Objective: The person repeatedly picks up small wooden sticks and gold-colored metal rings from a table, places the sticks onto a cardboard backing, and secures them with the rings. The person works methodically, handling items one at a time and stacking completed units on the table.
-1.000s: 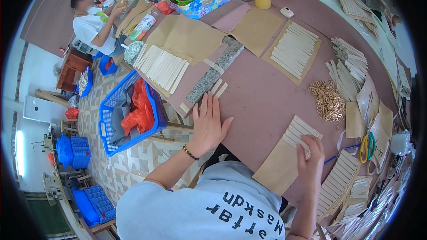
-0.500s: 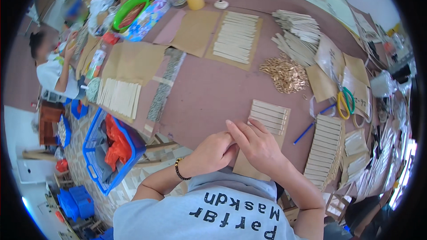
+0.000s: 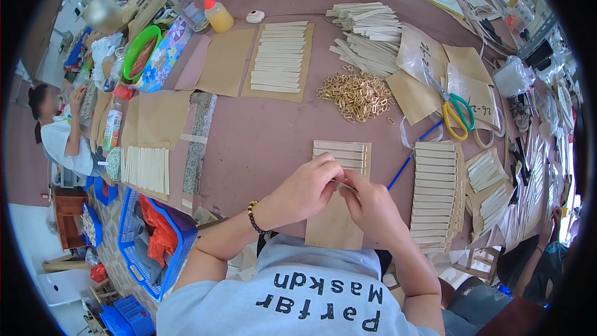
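Observation:
My left hand [image 3: 305, 188] and my right hand [image 3: 375, 206] meet over a brown card [image 3: 333, 227] at the table's near edge. Between their pinched fingertips bends a thin pale strip [image 3: 343, 184], mostly hidden by the fingers. Several cream strips [image 3: 339, 148] lie in rows across the card's far end, partly covered by my hands. Beyond the card, to the right, is a heap of small gold oval rings [image 3: 357, 96]. Behind that heap sits a pile of loose cream strips [image 3: 367, 31].
Right of my hands lie cards filled with strips [image 3: 435, 190], a blue pen [image 3: 401, 171] and scissors with yellow and green handles [image 3: 457, 115]. More strip-covered cards [image 3: 280, 56] lie farther back. A glue bottle [image 3: 217, 15] stands behind. A blue basket [image 3: 180, 252] is at left; another person [image 3: 65, 137] sits beyond.
My right hand has come off the top of my left and now faces it, fingertips pinching. The thin strip shows between them. The whole view has shifted and turned slightly.

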`<move>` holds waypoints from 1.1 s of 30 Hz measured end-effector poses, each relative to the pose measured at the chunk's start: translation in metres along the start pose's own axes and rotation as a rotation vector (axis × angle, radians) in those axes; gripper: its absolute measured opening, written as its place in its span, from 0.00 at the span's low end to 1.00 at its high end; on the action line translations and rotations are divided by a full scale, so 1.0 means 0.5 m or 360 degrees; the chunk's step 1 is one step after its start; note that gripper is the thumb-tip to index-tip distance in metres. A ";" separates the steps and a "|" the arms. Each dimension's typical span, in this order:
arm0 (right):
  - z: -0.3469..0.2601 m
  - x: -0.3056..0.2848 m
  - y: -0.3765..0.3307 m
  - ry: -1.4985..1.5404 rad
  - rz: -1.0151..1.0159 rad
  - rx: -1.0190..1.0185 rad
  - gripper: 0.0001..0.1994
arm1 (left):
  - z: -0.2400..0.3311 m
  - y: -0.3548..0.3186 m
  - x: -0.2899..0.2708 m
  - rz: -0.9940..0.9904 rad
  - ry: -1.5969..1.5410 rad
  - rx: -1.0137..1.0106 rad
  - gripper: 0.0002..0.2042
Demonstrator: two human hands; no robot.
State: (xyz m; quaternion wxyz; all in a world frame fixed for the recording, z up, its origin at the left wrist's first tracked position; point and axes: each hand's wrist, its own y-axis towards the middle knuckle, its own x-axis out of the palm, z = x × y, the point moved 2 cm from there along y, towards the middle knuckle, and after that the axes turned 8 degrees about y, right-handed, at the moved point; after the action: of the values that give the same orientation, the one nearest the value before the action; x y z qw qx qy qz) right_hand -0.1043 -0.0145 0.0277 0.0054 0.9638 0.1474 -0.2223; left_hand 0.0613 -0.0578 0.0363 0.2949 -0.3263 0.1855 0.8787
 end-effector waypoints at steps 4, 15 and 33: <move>0.029 -0.015 0.005 0.0370 0.0066 0.0283 0.12 | 0.003 0.033 -0.001 -0.0111 -0.0261 -0.0083 0.09; 0.085 -0.043 0.012 0.1476 0.0450 0.0478 0.06 | -0.186 0.207 0.038 0.0220 0.0320 -0.0128 0.06; 0.066 0.006 0.032 0.1337 0.0469 0.0280 0.11 | -0.068 0.063 0.019 0.0547 -0.1448 -0.0362 0.05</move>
State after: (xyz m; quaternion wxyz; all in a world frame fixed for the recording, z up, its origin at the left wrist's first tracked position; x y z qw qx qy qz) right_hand -0.1111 -0.0314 -0.0043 -0.1053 0.9778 -0.0215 0.1796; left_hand 0.0511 -0.0953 0.0097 0.1593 0.0954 -0.0080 0.9826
